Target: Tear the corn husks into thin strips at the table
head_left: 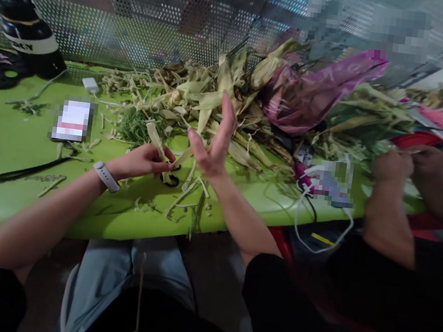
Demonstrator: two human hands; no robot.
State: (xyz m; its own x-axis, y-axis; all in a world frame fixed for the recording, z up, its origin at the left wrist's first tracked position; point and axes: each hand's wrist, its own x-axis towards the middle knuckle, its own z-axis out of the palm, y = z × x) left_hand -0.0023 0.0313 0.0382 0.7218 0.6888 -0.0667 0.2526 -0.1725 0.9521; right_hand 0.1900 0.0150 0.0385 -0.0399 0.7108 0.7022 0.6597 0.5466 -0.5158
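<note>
My left hand (147, 161), with a pale watch band on its wrist, pinches a folded strip of corn husk (155, 139) above the green tabletop. Black scissor handles (170, 181) show just beneath those fingers, partly hidden. My right hand (216, 144) is raised with its thumb and fingers stretched apart. A pale strip end reaches from the left fingertips toward the right thumb; whether it touches the thumb I cannot tell. Behind both hands spreads a heap of dry corn husks (197, 101). Left of it lies a bundle of thin green strands (135, 126).
A pink plastic bag (294, 97) rests on the heap. At left are a lit phone (72, 120), a white charger (90, 85), a black strap (22, 171) and a large black bottle (31, 37). Another person's hands (410, 162) work at right, near a white cable (320, 251).
</note>
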